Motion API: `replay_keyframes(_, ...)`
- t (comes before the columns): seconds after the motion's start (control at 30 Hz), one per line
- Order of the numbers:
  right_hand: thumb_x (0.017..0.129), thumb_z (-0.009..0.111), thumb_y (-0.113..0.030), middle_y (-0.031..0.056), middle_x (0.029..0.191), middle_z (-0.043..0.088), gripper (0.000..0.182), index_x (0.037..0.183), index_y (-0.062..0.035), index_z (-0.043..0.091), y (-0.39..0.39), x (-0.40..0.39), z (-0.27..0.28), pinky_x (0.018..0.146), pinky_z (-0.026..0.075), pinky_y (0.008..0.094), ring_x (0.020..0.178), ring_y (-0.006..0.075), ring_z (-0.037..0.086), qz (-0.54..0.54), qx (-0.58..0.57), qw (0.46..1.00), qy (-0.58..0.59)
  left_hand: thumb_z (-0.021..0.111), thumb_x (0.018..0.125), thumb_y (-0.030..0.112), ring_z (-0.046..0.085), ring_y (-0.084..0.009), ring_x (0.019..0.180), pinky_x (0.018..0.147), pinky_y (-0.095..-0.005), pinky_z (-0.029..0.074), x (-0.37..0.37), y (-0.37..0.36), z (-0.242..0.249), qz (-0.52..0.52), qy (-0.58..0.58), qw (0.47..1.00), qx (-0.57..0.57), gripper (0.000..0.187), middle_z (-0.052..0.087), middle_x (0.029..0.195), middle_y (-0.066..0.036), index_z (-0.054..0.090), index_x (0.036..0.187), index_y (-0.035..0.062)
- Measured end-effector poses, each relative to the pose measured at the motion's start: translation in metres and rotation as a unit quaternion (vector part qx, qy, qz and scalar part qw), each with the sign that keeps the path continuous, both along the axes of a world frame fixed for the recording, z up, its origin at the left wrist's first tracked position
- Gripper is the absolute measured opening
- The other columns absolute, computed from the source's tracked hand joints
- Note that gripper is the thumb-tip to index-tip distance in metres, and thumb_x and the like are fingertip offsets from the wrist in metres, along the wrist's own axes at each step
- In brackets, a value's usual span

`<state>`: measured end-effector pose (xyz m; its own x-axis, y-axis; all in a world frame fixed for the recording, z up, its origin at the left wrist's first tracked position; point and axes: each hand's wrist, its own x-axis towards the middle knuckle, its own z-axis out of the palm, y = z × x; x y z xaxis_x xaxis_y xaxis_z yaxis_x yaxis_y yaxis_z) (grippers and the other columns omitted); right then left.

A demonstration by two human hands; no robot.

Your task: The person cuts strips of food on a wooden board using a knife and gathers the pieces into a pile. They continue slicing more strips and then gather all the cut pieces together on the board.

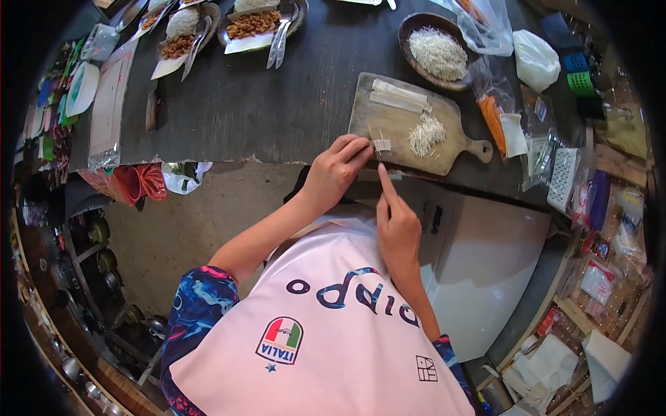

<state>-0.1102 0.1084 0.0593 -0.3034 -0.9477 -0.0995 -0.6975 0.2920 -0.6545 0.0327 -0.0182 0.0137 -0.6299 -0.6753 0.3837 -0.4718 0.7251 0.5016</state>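
A wooden cutting board [409, 152] lies at the table's front edge. On it are long pale strips [399, 97] at the back and a small heap of thin white sticks [427, 135]. My left hand [333, 170] is closed at the board's left edge, its fingertips beside a small cut pale piece [382, 145]. My right hand [399, 222] is closed around a knife [379, 156], its index finger stretched along it. The knife shows only as a thin sliver beside the small piece. What lies between my left fingertips is mostly hidden.
Behind the board stands a bowl of white shreds [438, 54]. Plastic bags [536, 61] and an orange packet [492, 118] lie to the right. Plates with rice and spoons [253, 26] stand at the back left. A dark stick [151, 111] lies on the dark table [243, 111].
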Motion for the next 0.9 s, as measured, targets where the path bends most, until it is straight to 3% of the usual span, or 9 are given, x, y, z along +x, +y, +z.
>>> replay_keyframes(0.37, 0.101, 0.061, -0.010, 0.0124, 0.077, 0.064, 0.061, 0.159, -0.0287, 0.053, 0.006, 0.002, 0.007, 0.068, 0.055, 0.0454, 0.067, 0.0302, 0.065, -0.001, 0.047, 0.999, -0.001, 0.076, 0.082, 0.003, 0.065, -0.0266, 0.118, 0.093, -0.0378, 0.060, -0.001, 0.000, 0.001, 0.015, 0.026, 0.999, 0.021, 0.034, 0.067, 0.121, -0.007, 0.075, 0.116, 0.0001)
replay_keyframes(0.47, 0.101, 0.061, -0.009, 0.0127, 0.077, 0.064, 0.062, 0.159, -0.0290, 0.053, -0.003, 0.000, -0.012, 0.067, 0.054, 0.0455, 0.067, 0.0299, 0.065, 0.012, -0.025, 0.999, 0.018, 0.075, 0.083, 0.003, 0.065, -0.0266, 0.118, 0.093, -0.0377, 0.060, -0.001, 0.002, 0.001, 0.021, 0.019, 0.999, 0.015, 0.033, 0.067, 0.122, -0.006, 0.075, 0.115, 0.0004)
replay_keyframes(0.67, 0.101, 0.061, -0.010, 0.0135, 0.077, 0.062, 0.061, 0.159, -0.0299, 0.053, 0.008, 0.000, 0.008, 0.067, 0.054, 0.0459, 0.067, 0.0320, 0.064, 0.012, 0.038, 0.999, 0.003, 0.076, 0.083, 0.003, 0.066, -0.0275, 0.117, 0.093, -0.0382, 0.060, 0.000, -0.002, -0.001, 0.014, 0.031, 0.999, 0.019, 0.033, 0.067, 0.120, -0.007, 0.075, 0.116, 0.0003)
replay_keyframes(0.83, 0.101, 0.060, -0.009, 0.0143, 0.079, 0.062, 0.061, 0.158, -0.0302, 0.054, -0.012, -0.002, -0.013, 0.068, 0.054, 0.0460, 0.067, 0.0322, 0.064, 0.005, -0.016, 1.000, -0.020, 0.076, 0.082, 0.003, 0.066, -0.0281, 0.117, 0.092, -0.0384, 0.060, 0.002, 0.003, 0.001, 0.009, 0.037, 0.999, 0.028, 0.033, 0.067, 0.120, -0.007, 0.075, 0.115, 0.0001)
replay_keyframes(0.9, 0.101, 0.060, -0.010, 0.0142, 0.080, 0.063, 0.060, 0.158, -0.0300, 0.054, -0.008, -0.001, 0.001, 0.068, 0.054, 0.0460, 0.068, 0.0322, 0.064, 0.005, 0.012, 1.000, -0.022, 0.076, 0.082, 0.002, 0.066, -0.0283, 0.117, 0.092, -0.0385, 0.060, 0.002, 0.002, 0.002, 0.009, 0.037, 0.999, 0.031, 0.033, 0.067, 0.120, -0.008, 0.075, 0.115, 0.0001)
